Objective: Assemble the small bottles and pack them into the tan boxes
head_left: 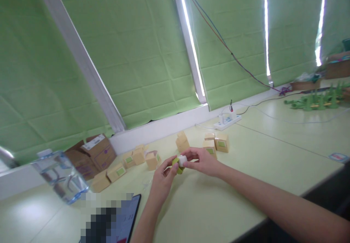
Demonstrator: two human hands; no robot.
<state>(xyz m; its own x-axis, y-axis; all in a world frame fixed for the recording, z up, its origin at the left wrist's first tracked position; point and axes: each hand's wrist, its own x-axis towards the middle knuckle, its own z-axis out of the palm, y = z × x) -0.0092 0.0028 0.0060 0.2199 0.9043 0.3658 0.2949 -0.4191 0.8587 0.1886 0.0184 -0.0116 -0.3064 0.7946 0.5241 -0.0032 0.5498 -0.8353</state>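
Note:
Above the table, in front of the small boxes, my two hands meet. My left hand is closed, its fingertips pinching a small yellow-green piece whose kind I cannot make out. Against that piece sits a small white block-like piece, gripped between the thumb and fingers of my right hand. The two pieces touch; whether they are joined cannot be seen. Just behind the hands stands a small cream cardboard box with its top flaps up.
More small cream boxes stand right and left. At left are an open brown carton, a large clear water bottle and a tablet. A white power strip lies by the wall; green plastic parts lie far right.

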